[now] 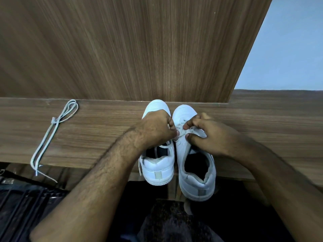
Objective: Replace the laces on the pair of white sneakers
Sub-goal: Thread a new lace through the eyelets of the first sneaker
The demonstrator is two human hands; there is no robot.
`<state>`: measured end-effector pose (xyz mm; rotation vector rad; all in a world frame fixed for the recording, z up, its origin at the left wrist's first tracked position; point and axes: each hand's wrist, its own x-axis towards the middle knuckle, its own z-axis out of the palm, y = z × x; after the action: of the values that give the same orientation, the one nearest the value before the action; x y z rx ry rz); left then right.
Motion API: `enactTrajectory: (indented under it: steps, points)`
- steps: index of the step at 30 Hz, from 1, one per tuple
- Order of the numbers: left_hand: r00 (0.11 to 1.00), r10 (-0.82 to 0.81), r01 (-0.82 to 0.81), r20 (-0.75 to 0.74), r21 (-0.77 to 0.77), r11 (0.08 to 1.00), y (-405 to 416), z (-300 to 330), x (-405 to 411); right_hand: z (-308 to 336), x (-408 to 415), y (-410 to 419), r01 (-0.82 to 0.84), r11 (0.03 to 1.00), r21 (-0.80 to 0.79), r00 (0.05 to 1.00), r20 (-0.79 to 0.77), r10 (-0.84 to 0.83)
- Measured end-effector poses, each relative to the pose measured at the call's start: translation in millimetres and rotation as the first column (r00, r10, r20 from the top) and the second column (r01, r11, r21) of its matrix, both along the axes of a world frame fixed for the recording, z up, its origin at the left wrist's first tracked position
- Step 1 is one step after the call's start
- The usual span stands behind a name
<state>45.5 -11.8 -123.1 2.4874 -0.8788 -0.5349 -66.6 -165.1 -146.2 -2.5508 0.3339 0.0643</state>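
Laces first: thin, flat, pale cord, limp and light by the look of it, likely to slide through eyelets but to twist if tugged off-line; best taken near the tip or close to the eyelet being worked. Lace on right sneaker point(195, 154) is pinched from both sides at the tongue area: left hand point(157, 127) curled with its grip closed on a lace strand, right hand point(208, 135) pinching the same lacing between thumb and forefinger. Left sneaker point(158, 165) stands just beside its partner, touching, toes to the back panel, heels at or over the bench point(97, 133) front edge; one loose lace end point(139, 169) hangs down its outer side. Shoes look light, uppers semi-stiff; steady them by the collar. Spare laces point(52, 135), knotted in a bundle, lie well apart at bench left, ends trailing off the edge. No brand or readable writing visible; heel tabs plain
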Motion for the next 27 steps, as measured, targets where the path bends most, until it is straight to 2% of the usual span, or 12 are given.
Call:
enactTrajectory:
  steps: [4,8,12,15,20,23,27]
  points:
    - [1.000,0.022,-0.022,-0.005,0.066,0.998,2,2,-1,1,1,2,0.007,0.998,-0.056,1.000,-0.012,-0.008]
    - [0.979,0.056,-0.084,0.196,0.137,0.987,-3,-4,-4,1,-1,0,-0.013,1.000,-0.020,1.000,-0.020,0.013]
    - [0.942,-0.054,0.022,0.331,0.101,0.995,-15,-5,-8,1,-1,2,-0.005,1.000,0.010,1.000,-0.003,0.005]
    - [0.951,-0.099,0.079,0.294,0.079,0.994,-23,-7,-9,1,-1,2,0.005,1.000,0.016,1.000,0.023,-0.006]
    - [0.941,-0.080,0.021,0.330,0.178,0.984,-30,-13,-6,-1,0,1,0.045,0.999,0.025,0.994,0.094,-0.048]
    - [0.954,-0.096,0.023,0.283,0.250,0.968,-29,-16,-6,-2,0,2,0.076,0.997,0.016,0.990,0.116,-0.077]
    - [0.948,-0.074,0.002,0.308,0.228,0.974,-28,-12,-9,1,-2,5,0.074,0.997,-0.002,0.989,0.126,-0.073]
